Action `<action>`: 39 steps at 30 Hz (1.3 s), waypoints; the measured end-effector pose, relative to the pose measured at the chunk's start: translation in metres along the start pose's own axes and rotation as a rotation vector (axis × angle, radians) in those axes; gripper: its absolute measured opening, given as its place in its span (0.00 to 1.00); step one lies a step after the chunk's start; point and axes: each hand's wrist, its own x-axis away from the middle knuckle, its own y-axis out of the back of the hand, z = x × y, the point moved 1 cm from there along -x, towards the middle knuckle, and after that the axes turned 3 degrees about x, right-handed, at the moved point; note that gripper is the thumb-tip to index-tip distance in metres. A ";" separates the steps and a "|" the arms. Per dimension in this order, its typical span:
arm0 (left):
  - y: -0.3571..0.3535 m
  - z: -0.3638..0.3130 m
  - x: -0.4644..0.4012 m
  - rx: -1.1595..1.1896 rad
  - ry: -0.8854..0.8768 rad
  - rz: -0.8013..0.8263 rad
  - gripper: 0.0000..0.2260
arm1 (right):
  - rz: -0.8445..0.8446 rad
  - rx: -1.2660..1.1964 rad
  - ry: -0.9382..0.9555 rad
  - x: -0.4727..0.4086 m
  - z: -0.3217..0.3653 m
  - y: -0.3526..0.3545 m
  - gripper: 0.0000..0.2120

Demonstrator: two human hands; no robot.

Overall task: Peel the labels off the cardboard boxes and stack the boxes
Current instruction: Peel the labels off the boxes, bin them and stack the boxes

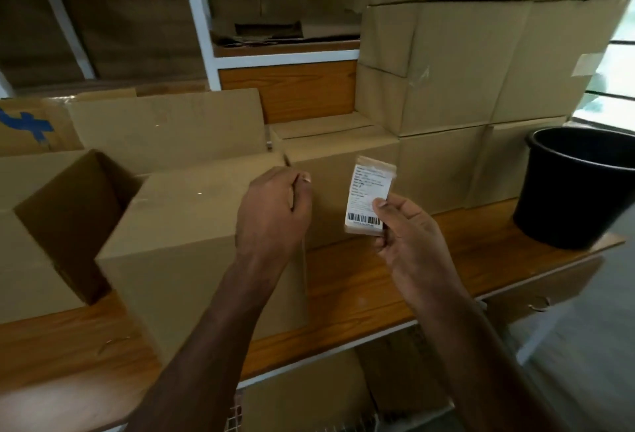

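A: While the head view is on file, list the hands first.

B: Item one, right hand [409, 239]: raised above the counter [360, 280], thumb on top, grip pinched on the lower edge of a peeled label [369, 194]. Label is free of any box, upright, barcode at the bottom, with a brown strip along its top.

A: And the other?

B: Item two, left hand [275, 211]: fingers curled, back of the hand to the camera, held at the top corner of the closed box [202, 242] in front. It may hold something thin; I cannot tell what, or whether the grip is clamped on anything.

A: Surroundings?

B: Item three, black bucket [577, 187], at the right end of the counter, near the label hand. Item four, stacked boxes [460, 64] behind. Item five, open box [65, 222] on its side, left.

A: Risks?

B: The label's sticky back could fold over and cling to the fingers, so it would not drop cleanly into the bucket, likely its destination. A careless reach could also nudge the closed box, which overhangs the counter's front edge.
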 end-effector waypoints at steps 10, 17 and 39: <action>-0.157 -0.125 0.006 0.250 0.126 0.168 0.10 | -0.208 -0.095 0.046 -0.023 0.047 0.184 0.13; -0.252 -0.192 -0.015 0.449 0.011 0.477 0.14 | -0.470 -0.057 0.248 -0.060 0.081 0.281 0.10; -0.429 -0.246 -0.120 0.578 -0.084 0.577 0.16 | -0.687 1.449 0.583 -0.219 0.155 0.453 0.11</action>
